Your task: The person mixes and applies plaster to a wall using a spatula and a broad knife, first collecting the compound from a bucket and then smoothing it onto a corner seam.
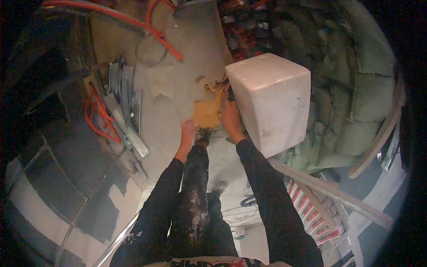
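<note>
Low over the pale floor, my left hand [188,131] is closed with curled fingers, beside the near left corner of a flat yellow-orange piece [207,114]. What it holds, if anything, is hidden. My right hand [231,119] reaches along the right side of that piece, close against a large white block [278,104]. Its fingers look closed around a small dark thing [231,94], too blurred to name. Just beyond them lie crumpled brown and yellow scraps [215,86]. My dark-trousered leg and dusty shoe [203,135] stand between my forearms.
Grey-green stacked sacks [369,102] fill the right side. Metal profiles [122,115] and a coiled orange hose [100,113] lie at left; another orange hose [120,17] crosses the far floor. A wooden plank [333,193] and red-and-white packages [311,213] sit lower right.
</note>
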A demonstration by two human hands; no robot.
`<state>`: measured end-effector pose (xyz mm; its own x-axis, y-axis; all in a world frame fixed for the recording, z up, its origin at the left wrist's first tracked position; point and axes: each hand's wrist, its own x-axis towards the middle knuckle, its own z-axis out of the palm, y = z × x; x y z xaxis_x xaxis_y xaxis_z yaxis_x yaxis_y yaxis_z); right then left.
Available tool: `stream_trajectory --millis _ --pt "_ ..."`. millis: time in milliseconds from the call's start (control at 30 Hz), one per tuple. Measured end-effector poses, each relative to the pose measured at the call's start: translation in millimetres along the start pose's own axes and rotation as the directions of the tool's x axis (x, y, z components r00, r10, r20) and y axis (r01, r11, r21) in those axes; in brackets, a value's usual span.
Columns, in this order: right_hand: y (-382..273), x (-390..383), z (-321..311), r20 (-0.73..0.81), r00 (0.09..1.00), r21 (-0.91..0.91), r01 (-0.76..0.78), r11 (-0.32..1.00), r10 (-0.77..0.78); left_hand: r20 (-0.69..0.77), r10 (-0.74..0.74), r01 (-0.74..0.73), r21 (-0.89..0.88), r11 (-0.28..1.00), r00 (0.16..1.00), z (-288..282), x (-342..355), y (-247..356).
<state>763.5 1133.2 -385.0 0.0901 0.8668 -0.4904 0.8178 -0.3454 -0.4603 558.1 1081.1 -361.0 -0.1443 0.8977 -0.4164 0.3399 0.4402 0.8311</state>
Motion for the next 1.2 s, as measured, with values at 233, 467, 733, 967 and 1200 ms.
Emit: stream_trajectory --millis 233,467,733,967,1200 --pt "28 -10 75 0.367 0.865 0.708 -0.498 0.501 0.341 0.444 -0.518 0.681 -0.444 0.582 0.731 25 54 -18" --pt "129 27 67 -0.290 0.944 -0.019 0.158 0.987 -0.157 0.259 0.070 -0.111 0.149 0.983 0.963 -70 55 25" --pt "-52 -59 -22 0.607 0.774 0.774 -0.627 0.091 0.179 0.475 -0.135 0.085 0.126 0.988 0.870 -227 -7 223" --pt "-69 -181 -186 0.219 0.897 0.646 0.162 0.746 -0.384 0.892 -0.102 -0.376 0.287 0.881 0.441 -142 -47 321" --pt "-7 -445 -220 -0.306 0.946 0.601 0.278 0.749 -0.105 0.968 0.163 -0.971 -0.164 -0.172 -0.192 -26 -257 381"
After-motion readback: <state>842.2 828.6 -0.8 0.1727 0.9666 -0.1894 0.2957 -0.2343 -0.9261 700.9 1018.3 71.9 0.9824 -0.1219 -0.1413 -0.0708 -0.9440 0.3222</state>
